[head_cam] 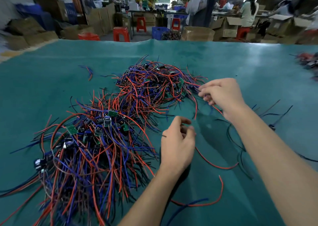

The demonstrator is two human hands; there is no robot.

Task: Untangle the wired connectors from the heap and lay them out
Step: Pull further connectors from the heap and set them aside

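A big heap [110, 132] of red, blue and black wires with small green boards is sprawling across the left and middle of the teal counter [240, 62], stretching from the near edge up to a second lobe at centre. The right hand [222, 95] is reaching to the heap's far right fringe, its fingers curled and pinching a few wires there — a red one is trailing out under the wrist. The left hand [177, 144] is hovering just right of the heap's lower lobe, fingers loosely curled around nothing that shows; a thin black wire end is lying just beside it. Loose strands are lying apart on the counter's right side: a long red wire [215, 165] curving between the two forearms, another red wire [206, 203] crossing a blue wire [187, 206] near the bottom edge, and black wires [275, 119] beyond the right forearm. A short stray bundle [89, 72] is lying alone to the upper left of the heap. At the far right edge a blurred second pile [308, 62] is sitting on the counter. Beyond the counter, red stools [121, 33] are standing among cardboard boxes [197, 33]; a blue crate [160, 32] is sitting beside a dark tangle of what is looking like more wiring — too blurred to tell. People are sitting at benches further back.
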